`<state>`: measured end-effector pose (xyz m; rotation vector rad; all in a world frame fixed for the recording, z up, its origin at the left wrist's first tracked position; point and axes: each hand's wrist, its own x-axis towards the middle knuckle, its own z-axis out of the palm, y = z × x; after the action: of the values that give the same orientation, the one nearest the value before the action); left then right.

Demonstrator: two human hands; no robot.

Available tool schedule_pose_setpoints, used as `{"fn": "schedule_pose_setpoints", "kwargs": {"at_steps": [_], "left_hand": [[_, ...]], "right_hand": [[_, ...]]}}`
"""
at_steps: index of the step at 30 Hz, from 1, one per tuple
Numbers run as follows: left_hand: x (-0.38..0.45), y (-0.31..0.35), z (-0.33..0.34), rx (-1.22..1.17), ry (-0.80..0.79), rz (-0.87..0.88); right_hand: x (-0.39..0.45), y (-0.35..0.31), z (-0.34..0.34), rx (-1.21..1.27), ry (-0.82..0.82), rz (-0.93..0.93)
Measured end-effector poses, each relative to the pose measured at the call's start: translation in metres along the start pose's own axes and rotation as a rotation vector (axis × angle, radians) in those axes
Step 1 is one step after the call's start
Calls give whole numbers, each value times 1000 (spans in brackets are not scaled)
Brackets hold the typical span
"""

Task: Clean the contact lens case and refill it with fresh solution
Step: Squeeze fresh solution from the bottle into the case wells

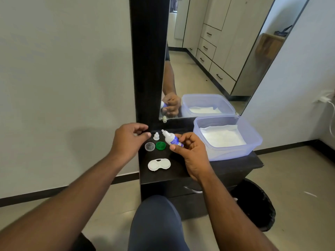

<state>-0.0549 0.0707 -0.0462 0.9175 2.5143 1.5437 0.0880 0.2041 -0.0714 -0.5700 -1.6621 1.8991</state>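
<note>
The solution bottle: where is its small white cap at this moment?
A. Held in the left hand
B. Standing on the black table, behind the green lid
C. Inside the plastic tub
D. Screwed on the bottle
B: the white cap stands on the black table, just behind the green lid, while the right hand holds the uncapped solution bottle.

We see a translucent, glossy plastic tub (pixel 253 142) holding white paper (pixel 222 135), a matt black tabletop (pixel 163 175), and smooth plastic caps (pixel 160 146).

A small bottle (pixel 171 138) is held by the right hand (pixel 190 153). The white lens case (pixel 159 164) is left open on the black table (pixel 226 165).
</note>
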Motion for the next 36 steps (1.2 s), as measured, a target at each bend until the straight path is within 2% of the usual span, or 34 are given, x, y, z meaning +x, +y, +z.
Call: {"fn": "schedule_pose_setpoints", "kwargs": {"at_steps": [5, 14, 16, 19, 22, 27, 36], "left_hand": [[28, 3, 19, 164, -157, -23], [28, 9, 34, 355, -219, 24], [30, 14, 31, 283, -195, 58], [24, 35, 18, -12, -117, 119], [14, 56, 10, -187, -140, 193], [0, 61, 14, -127, -239, 255], [-1, 54, 21, -40, -280, 238]], "right_hand": [[4, 3, 0, -5, -23, -27], [3, 2, 1, -63, -23, 10], [4, 3, 1, -61, -13, 8], [4, 3, 1, -70, 1, 2], [2, 0, 1, -92, 3, 0], [1, -1, 1, -95, 0, -4], [-1, -3, 2, -128, -19, -7]]}}
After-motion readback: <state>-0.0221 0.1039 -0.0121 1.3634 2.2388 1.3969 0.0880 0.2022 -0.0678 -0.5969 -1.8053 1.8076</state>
